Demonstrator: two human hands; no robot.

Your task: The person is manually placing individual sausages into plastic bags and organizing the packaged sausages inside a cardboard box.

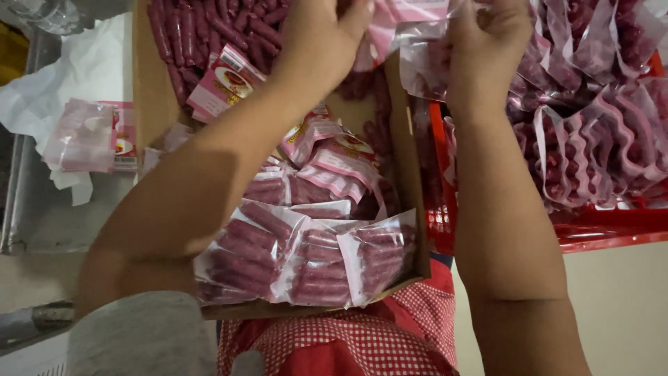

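Plastic pack: a clear pink-edged plastic sausage pack (417,42) is held at top centre, above the brown cardboard box (149,90).
Left hand (316,42): grip pinched on it.
Right hand (487,42): grip pinched on it.

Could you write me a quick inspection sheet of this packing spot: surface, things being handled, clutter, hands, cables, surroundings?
Surface: cardboard box on a metal table.
Job's things: sealed sausage packs in the box; loose sausages at its far end; clear pack held up.
Clutter: empty pouches on white paper.
Hands: left hand and right hand both grip the clear pack.
Cables: nothing seen.
Surroundings: red crate of sausage packs; red checked apron.
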